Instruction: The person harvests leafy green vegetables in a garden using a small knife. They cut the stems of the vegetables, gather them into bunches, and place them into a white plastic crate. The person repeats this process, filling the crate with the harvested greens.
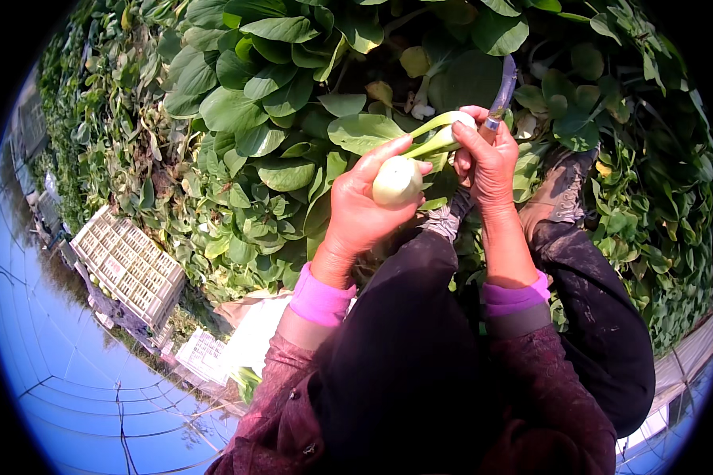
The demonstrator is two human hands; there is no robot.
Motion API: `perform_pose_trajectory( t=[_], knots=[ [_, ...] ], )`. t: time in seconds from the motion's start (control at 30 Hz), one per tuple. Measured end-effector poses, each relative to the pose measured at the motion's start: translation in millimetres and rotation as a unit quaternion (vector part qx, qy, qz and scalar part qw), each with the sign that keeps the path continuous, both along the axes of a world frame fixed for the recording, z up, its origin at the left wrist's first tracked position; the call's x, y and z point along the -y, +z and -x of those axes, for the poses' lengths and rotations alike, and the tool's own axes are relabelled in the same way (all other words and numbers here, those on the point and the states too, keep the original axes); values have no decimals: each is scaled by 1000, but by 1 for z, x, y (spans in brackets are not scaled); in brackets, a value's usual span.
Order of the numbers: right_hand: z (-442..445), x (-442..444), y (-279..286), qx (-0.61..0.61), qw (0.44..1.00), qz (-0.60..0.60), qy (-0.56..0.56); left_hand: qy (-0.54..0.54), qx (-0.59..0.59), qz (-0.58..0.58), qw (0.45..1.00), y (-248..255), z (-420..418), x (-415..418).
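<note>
My left hand [371, 193] is closed around a head of bok choy [397, 181], whose pale, rounded base faces up toward me. In my right hand [488, 151] is the wooden handle of a sickle-like knife [504, 89], its curved blade pointing away from me. The thumb and fingers of that same hand also pinch pale leaf stalks [448, 132] that stretch between both hands. A broad green leaf [365, 132] hangs beyond my left fingers. The rest of the bok choy's leaves are hidden under my left hand.
Dense bok choy plants [255, 107] grow in front and to the left. Yellowed leaves [416, 61] lie among them. A cream plastic crate [128, 261] stands at left, near a white sheet or bag [261, 332]. My shoes [552, 190] rest among low greenery.
</note>
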State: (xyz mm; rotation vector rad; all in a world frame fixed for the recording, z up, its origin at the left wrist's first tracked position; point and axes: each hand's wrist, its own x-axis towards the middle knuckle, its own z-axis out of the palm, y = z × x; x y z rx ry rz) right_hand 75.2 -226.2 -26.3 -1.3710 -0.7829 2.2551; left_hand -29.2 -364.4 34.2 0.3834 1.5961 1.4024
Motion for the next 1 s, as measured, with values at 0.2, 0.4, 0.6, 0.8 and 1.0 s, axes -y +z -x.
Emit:
perform_pose_trajectory(
  t=[0.2,0.4,0.6,0.8,1.0],
  knots=[
    [-21,1,23,-56,994,-34,89,-116,-60,17,991,4,-3,-31],
    [-7,18,9,68,955,-25,288,-115,-36,199,973,-2,28,-5],
    [25,63,-31,98,847,-234,466,-106,-290,395,865,-16,74,40],
    [44,67,-57,128,788,-273,536,-110,-322,444,829,-24,51,62],
    [62,63,-64,157,735,-284,596,-101,-320,473,815,-27,47,65]
  ],
)
